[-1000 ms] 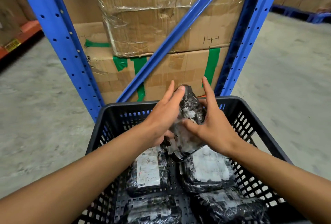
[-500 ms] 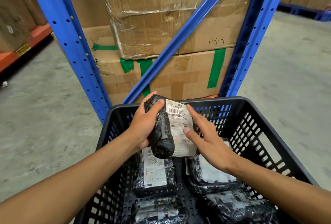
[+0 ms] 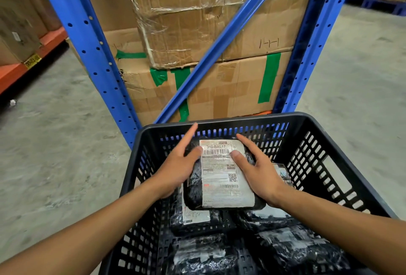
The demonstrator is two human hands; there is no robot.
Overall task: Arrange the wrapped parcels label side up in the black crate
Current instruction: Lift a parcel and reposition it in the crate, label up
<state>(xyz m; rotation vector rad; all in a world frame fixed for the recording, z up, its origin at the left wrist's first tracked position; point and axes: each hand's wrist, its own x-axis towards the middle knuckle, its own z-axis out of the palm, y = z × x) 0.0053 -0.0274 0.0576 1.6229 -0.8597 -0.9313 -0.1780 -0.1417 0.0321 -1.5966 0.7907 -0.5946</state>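
While both hands, left [image 3: 175, 171] and right [image 3: 260, 175], grip a parcel [image 3: 222, 175] label-up, it sits over others in the crate [image 3: 318, 142].

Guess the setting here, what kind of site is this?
Most likely a warehouse or parcel fulfilment floor. Blue pallet racking holds stacked, taped cardboard cartons over a bare concrete floor, and both hands grip a labelled parcel inside a black crate that has more wrapped parcels in it.

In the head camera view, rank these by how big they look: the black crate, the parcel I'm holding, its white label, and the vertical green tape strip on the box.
1. black crate
2. held parcel
3. white label
4. green tape strip, though it sits farther away
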